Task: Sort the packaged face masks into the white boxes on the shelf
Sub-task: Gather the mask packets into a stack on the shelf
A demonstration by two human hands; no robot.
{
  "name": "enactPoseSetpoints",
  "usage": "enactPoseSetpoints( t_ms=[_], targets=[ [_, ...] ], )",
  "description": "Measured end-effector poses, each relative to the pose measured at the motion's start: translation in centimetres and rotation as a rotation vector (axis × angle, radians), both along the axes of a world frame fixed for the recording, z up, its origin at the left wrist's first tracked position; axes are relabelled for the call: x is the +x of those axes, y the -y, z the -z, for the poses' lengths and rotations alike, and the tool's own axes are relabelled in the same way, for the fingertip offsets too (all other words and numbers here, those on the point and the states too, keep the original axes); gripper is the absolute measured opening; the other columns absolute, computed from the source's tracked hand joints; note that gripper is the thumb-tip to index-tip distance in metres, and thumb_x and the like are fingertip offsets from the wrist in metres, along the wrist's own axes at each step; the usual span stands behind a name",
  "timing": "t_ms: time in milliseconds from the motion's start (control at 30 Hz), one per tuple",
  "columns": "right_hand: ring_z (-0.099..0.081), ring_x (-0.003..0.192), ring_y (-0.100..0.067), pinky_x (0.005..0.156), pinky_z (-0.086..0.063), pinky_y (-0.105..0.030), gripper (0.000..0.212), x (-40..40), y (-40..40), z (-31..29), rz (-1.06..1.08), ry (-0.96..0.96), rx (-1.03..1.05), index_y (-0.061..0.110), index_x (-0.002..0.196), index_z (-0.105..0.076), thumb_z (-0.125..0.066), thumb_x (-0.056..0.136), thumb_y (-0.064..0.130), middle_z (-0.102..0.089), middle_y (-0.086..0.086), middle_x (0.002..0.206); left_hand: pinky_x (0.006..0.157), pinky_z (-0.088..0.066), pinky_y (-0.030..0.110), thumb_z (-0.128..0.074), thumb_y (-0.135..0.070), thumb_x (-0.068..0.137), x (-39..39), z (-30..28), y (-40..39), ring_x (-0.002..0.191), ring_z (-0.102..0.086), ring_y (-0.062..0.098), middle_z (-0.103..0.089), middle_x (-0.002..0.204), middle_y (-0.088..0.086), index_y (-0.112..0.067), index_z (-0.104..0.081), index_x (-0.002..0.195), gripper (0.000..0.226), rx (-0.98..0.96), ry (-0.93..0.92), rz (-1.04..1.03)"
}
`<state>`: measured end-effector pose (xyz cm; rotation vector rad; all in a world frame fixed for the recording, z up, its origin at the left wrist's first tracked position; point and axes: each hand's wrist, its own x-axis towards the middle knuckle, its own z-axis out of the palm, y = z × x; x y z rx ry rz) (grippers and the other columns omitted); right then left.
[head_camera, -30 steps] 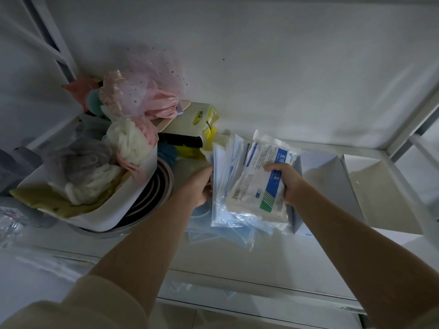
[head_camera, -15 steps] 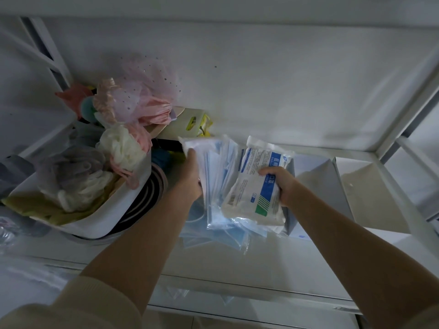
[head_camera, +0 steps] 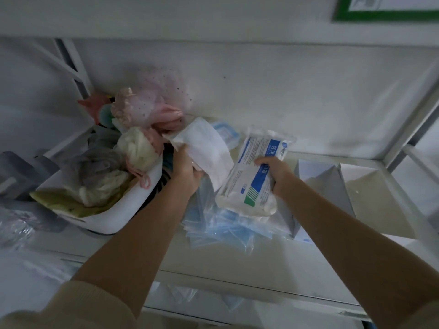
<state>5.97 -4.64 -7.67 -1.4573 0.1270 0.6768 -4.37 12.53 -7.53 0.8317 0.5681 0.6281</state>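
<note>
My left hand (head_camera: 187, 168) grips a stack of thin clear-wrapped masks (head_camera: 204, 148), lifted and tilted toward the back wall. My right hand (head_camera: 273, 174) holds a thick white mask pack with a blue and green label (head_camera: 251, 176), raised above the shelf. Under both hands lies a loose pile of blue packaged masks (head_camera: 225, 229). Two open white boxes stand at the right, the nearer box (head_camera: 316, 181) just beside my right wrist, the farther box (head_camera: 363, 186) at the shelf's end.
A white tub (head_camera: 111, 217) full of pink, cream and grey mesh bath puffs sits at the left on a dark ribbed dish. The shelf's front edge (head_camera: 237, 279) runs below my forearms. A metal upright (head_camera: 413, 129) frames the right side.
My left hand has lifted its stack of thin masks up and back, tilting it flat toward the wall. The right hand keeps the labelled pack, slightly higher. The camera moved back.
</note>
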Motion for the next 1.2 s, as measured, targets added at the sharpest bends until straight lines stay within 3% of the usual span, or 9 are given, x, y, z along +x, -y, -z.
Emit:
enactPoseSetpoints(
  t_ms=[200, 300, 400, 500, 600, 733, 900, 1100, 1200],
  targets=[
    [-0.067, 0.062, -0.021, 0.049, -0.052, -0.027, 0.028, 0.7, 2.5, 0.3, 0.331, 0.15, -0.065, 0.014, 0.092, -0.062, -0.067, 0.066, 0.008, -0.07, -0.005, 0.076, 0.098, -0.044, 0.06, -0.045, -0.039, 0.097, -0.2, 2.0, 1.4, 0.122, -0.054, 0.037, -0.056, 0.135, 0.014, -0.02, -0.048, 0.137, 0.045, -0.195, -0.014, 0.28],
    [-0.068, 0.061, -0.02, 0.048, -0.052, -0.027, 0.026, 0.7, 3.3, 0.1, 0.323, 0.14, -0.043, 0.015, 0.091, -0.061, -0.068, 0.066, 0.01, -0.07, -0.004, 0.073, 0.104, -0.043, 0.05, -0.04, -0.029, 0.1, 0.3, 1.0, 1.9, 0.122, -0.053, 0.035, -0.054, 0.133, 0.017, -0.012, -0.046, 0.137, 0.042, -0.025, -0.004, 0.001],
    [-0.068, 0.062, -0.02, 0.05, -0.052, -0.028, 0.023, 0.5, 3.2, 0.0, 0.366, 0.174, -0.033, 0.018, 0.086, -0.06, -0.067, 0.065, 0.011, -0.07, -0.003, 0.074, 0.091, -0.04, 0.024, -0.033, -0.019, 0.101, -0.1, -1.4, 2.3, 0.106, -0.055, 0.019, -0.058, 0.121, 0.002, -0.008, -0.048, 0.134, 0.038, 0.443, -0.114, -0.376],
    [-0.067, 0.068, -0.019, 0.059, -0.054, -0.032, 0.023, 0.4, 3.2, -0.5, 0.469, 0.299, -0.035, 0.026, 0.081, -0.056, -0.064, 0.064, 0.013, -0.069, 0.001, 0.079, 0.103, -0.034, 0.021, -0.03, -0.022, 0.102, -0.1, -2.6, 1.4, 0.127, -0.044, 0.017, -0.04, 0.148, 0.009, -0.008, -0.031, 0.147, 0.047, 0.576, -0.085, -0.513],
    [-0.067, 0.069, -0.02, 0.06, -0.056, -0.033, 0.023, 0.2, 3.3, -1.1, 0.435, 0.283, 0.002, 0.023, 0.084, -0.057, -0.066, 0.066, 0.012, -0.07, -0.001, 0.081, 0.113, -0.034, 0.037, -0.029, -0.022, 0.103, -0.3, -3.2, 0.4, 0.136, -0.039, 0.026, -0.033, 0.153, 0.014, -0.008, -0.028, 0.148, 0.047, 0.541, -0.067, -0.6],
    [-0.068, 0.061, -0.023, 0.047, -0.055, -0.031, 0.028, -0.7, 2.7, -1.3, 0.251, 0.099, 0.071, 0.012, 0.095, -0.061, -0.069, 0.069, 0.007, -0.071, -0.008, 0.078, 0.114, -0.032, 0.035, -0.03, -0.023, 0.104, -0.4, -3.3, 0.5, 0.138, -0.037, 0.026, -0.028, 0.155, 0.012, -0.011, -0.026, 0.15, 0.048, 0.379, -0.026, -0.598],
    [-0.071, 0.076, -0.028, 0.063, -0.059, -0.041, 0.032, -1.4, 2.3, -1.1, 0.064, -0.026, 0.046, 0.014, 0.105, -0.061, -0.068, 0.074, 0.01, -0.073, -0.011, 0.094, 0.107, -0.034, 0.029, -0.028, -0.025, 0.105, -0.2, -3.5, 0.5, 0.133, -0.042, 0.026, -0.037, 0.15, 0.013, -0.006, -0.028, 0.148, 0.047, -0.025, 0.029, -0.547],
    [-0.067, 0.063, -0.022, 0.048, -0.055, -0.033, 0.024, -1.1, 1.8, -0.8, 0.266, -0.019, 0.061, 0.015, 0.094, -0.055, -0.067, 0.074, 0.012, -0.068, -0.008, 0.079, 0.104, -0.045, 0.042, -0.035, -0.023, 0.101, 0.7, -2.2, 1.8, 0.118, -0.055, 0.029, -0.052, 0.136, 0.013, -0.009, -0.044, 0.138, 0.041, -0.036, -0.013, -0.378],
    [-0.068, 0.062, -0.023, 0.047, -0.055, -0.034, 0.023, -0.5, 2.2, -1.3, 0.245, 0.04, 0.057, 0.013, 0.094, -0.056, -0.068, 0.074, 0.012, -0.069, -0.009, 0.079, 0.104, -0.044, 0.039, -0.035, -0.023, 0.102, 1.1, -1.7, 2.6, 0.117, -0.054, 0.028, -0.051, 0.136, 0.015, -0.007, -0.046, 0.136, 0.039, 0.006, 0.003, -0.418]
  ],
)
